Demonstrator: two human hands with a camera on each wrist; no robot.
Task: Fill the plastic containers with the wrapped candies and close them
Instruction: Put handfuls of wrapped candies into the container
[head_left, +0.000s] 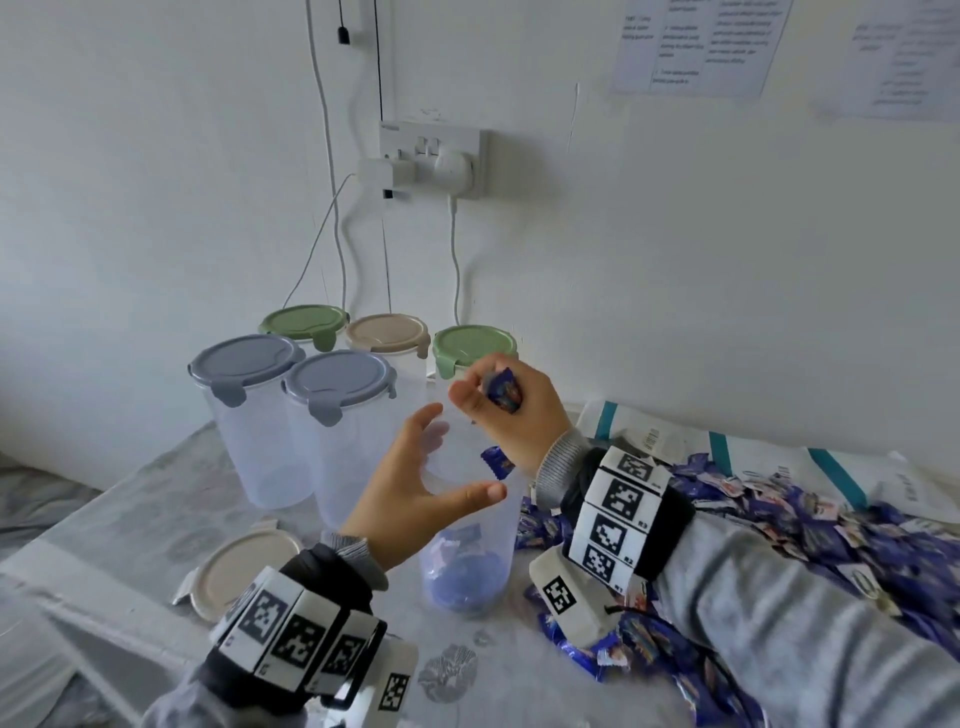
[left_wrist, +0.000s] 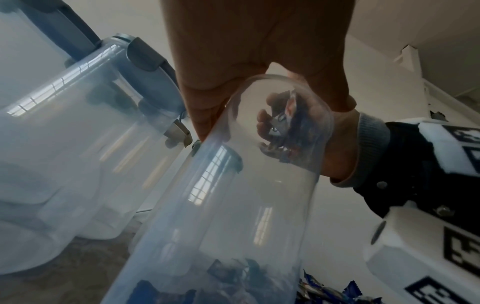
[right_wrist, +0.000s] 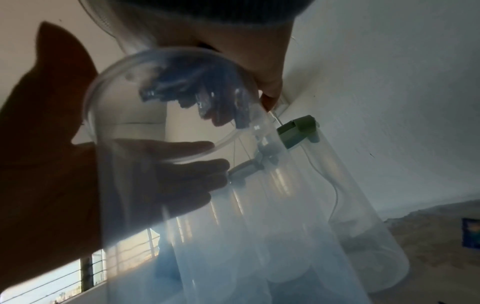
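Observation:
An open clear container stands at the middle of the table, with a few blue wrapped candies at its bottom. My left hand holds it near the rim, thumb in front and fingers behind. My right hand hovers just above the container's mouth and grips a small bunch of blue candies. In the left wrist view those candies show through the container's wall. In the right wrist view they hang over the rim.
A big pile of blue candies lies on the right, under my right forearm. A loose beige lid lies left of the open container. Several closed containers with grey, green and beige lids stand behind, near the wall.

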